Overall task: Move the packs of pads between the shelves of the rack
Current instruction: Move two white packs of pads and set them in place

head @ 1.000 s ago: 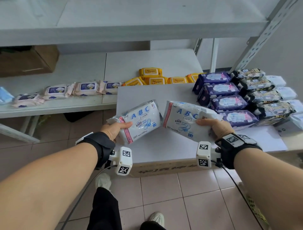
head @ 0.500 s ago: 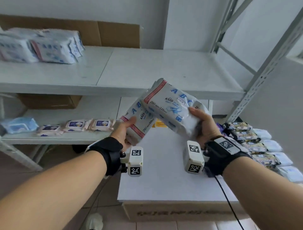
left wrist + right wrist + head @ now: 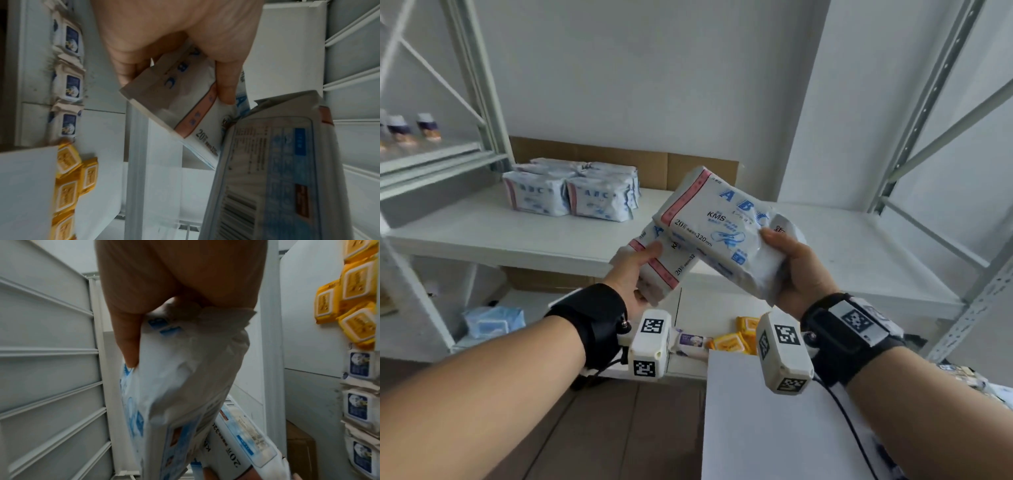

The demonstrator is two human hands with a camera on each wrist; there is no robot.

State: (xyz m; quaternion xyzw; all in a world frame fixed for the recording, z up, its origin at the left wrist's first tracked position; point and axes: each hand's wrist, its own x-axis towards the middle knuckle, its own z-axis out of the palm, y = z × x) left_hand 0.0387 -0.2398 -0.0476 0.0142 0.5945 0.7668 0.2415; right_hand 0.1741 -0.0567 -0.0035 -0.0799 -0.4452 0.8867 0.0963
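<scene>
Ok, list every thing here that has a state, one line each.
left hand: grips the lower ABC pack
right hand: grips the upper ABC pack
lower ABC pack: held in the air, tilted, partly under the upper pack
upper ABC pack: held in the air, tilted, overlapping the lower one
stacked ABC packs: resting on the shelf, sealed
shelf: bears the stack at its back left

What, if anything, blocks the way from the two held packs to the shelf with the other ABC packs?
Nothing visible does. The right hand and left hand each grip a white ABC pad pack in front of the white upper shelf; its surface right of the stacked white ABC packs is bare.
</scene>
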